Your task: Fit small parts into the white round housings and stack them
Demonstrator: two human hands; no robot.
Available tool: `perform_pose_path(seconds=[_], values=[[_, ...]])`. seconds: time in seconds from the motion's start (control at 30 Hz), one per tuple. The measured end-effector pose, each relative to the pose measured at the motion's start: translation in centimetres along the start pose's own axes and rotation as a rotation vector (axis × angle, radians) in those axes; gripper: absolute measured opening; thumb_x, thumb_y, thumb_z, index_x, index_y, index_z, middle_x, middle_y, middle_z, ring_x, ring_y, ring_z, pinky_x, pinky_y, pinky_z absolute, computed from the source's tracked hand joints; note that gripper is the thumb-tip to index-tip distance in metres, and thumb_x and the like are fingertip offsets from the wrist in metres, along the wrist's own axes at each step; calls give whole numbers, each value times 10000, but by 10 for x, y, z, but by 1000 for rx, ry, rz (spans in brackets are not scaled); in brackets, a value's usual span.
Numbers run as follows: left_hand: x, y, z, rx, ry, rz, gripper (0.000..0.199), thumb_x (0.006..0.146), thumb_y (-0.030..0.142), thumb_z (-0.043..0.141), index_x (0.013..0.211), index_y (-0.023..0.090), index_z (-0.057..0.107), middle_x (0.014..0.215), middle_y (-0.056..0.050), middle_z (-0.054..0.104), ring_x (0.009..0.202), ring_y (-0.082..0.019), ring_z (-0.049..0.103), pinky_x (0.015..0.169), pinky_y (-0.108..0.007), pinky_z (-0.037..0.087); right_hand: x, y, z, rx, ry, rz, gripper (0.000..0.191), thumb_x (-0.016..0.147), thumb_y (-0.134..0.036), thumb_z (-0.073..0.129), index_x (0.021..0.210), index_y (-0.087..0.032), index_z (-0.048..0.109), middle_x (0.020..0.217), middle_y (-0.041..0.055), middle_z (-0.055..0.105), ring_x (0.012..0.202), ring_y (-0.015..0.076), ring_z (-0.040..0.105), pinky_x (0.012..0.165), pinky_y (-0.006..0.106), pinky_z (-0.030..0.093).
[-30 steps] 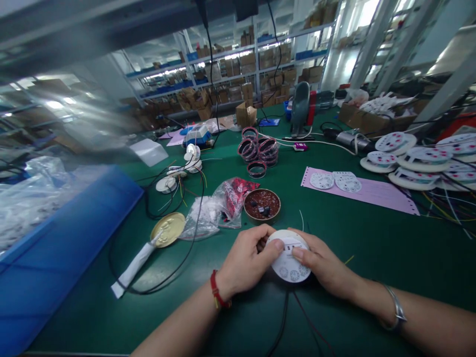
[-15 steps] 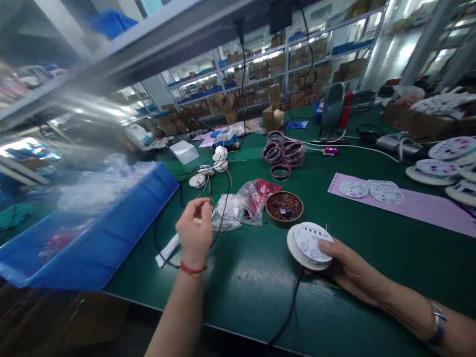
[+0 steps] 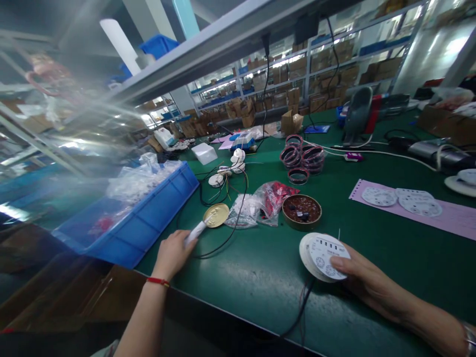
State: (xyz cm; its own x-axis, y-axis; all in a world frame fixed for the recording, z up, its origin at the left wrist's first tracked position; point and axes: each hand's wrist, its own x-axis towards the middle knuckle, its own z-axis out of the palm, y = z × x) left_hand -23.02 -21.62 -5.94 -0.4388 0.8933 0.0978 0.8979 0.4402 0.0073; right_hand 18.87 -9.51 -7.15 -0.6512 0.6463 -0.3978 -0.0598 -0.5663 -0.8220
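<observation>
At the table's left front, my left hand (image 3: 174, 253) is closed around the white handle of a soldering iron (image 3: 195, 233). The iron's thin tip lies over a shallow gold tin lid (image 3: 216, 216). My right hand (image 3: 362, 277) grips a round white meter dial unit (image 3: 324, 258), thumb on its printed face and the other fingers mostly hidden beneath. Dark wires (image 3: 303, 310) hang from the unit's underside. Just behind it sits a round tin of brown rosin-like material (image 3: 302, 210) with small dark pieces on top.
Plastic bags (image 3: 260, 204) with white and red parts lie mid-table. A blue bin (image 3: 148, 228) stands left. Clear rings with reddish rims (image 3: 301, 154) are stacked behind. Printed dial plates (image 3: 420, 202) rest on pink paper at right. Loose black cable (image 3: 226, 243) crosses the table.
My left hand has moved left and down and taken hold of the soldering iron, uncovering the gold lid. My right hand still holds the dial unit. The view has shifted left.
</observation>
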Motion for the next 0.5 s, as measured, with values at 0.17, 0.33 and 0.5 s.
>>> perform_pose_path(seconds=[0.17,0.33,0.5], values=[[2,6,2,-217,57,-76,357,849,446,447,1059,180,560,971,-78,645,892,-245,594,785,-351,428,1,2,-1,-31,10,-26,969,626,-518,728,1417,-196,269,1218,143,579,1017,295,602,1022,459,400],[9,30,3,-861,396,-136,379,826,454,543,1067,169,475,927,-60,646,824,-177,616,703,-273,470,0,3,-2,-82,-27,-78,923,650,-507,725,1409,-213,289,1185,126,587,1022,283,596,972,434,442],[4,69,-25,-1270,655,-135,401,787,416,638,1065,189,460,757,19,622,617,-108,621,640,-243,511,-1,1,-2,-165,-153,-155,746,681,-506,712,1294,-216,401,1104,102,590,988,246,589,872,369,478]])
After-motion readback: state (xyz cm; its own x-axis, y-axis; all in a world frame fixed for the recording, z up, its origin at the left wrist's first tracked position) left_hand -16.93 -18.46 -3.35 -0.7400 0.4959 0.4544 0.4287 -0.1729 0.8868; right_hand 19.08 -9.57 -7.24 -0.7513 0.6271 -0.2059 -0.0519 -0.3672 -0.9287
